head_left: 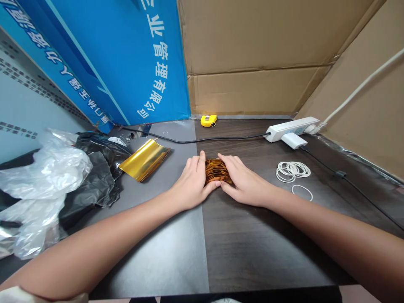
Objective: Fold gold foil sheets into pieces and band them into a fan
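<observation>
Cardboard walls off the back, a blue printed board alongside it, and below sits the dark table with a grey mat across its left side! Over on the mat, crumpled plastic bags and a gold foil sheet. Out right, a white power strip and rubber bands; up top, a yellow tape measure. And dead centre, just beside the mat's edge, a small foil stack, the left hand and right hand clamping it from both sides, fingers held together!
</observation>
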`<state>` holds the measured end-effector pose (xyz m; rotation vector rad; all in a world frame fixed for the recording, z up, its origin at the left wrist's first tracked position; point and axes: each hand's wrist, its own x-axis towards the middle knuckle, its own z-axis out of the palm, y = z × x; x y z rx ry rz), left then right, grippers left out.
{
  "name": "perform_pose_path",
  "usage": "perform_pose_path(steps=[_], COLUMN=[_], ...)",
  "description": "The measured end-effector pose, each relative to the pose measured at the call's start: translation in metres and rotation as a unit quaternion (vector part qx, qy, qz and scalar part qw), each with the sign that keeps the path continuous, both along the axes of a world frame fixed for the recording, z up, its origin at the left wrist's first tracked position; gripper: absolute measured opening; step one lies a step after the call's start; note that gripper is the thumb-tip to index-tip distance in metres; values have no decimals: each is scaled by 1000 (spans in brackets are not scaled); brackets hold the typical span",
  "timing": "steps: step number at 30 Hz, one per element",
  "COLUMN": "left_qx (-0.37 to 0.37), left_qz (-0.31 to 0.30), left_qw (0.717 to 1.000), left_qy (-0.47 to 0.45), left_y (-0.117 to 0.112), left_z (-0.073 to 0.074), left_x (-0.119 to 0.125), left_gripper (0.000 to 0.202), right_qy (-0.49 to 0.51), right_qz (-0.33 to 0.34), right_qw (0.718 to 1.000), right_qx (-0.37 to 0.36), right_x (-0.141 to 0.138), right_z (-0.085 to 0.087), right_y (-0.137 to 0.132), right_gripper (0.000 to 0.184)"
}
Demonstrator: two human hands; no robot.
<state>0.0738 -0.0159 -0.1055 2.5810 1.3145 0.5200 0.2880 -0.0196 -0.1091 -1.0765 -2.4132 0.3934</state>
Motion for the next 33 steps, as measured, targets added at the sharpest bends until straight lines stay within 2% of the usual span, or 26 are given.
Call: perform_pose_path(steps=[5,10,17,21,25,33], left_qx=[-21,-39,26,73,108,153], left_qz=[6,8,38,57,65,38], left_qw=[1000,999,999,995,989,984], left_qy=[12,36,24,28,75,82], left_y=[-4,-4,-8,-15,-21,-22], left_z=[7,11,8,16,22,17], left_x=[4,5,-2,-5,-5,-4], left_gripper=[82,86,89,79,68,59], right_qy=[-12,-12,-22,-21,-19,-25], right_qz=[3,6,2,0,0,-4], right_qw=[1000,1000,1000,1000,1000,1000], right_qx=[-6,-1,-1,-8,-6,-17], right_x=[-1,-1,0,1,0,-1], right_z=[0,1,3,2,3,3], right_y=[0,0,1,1,0,1], right_gripper=[73,71,66,67,68,69])
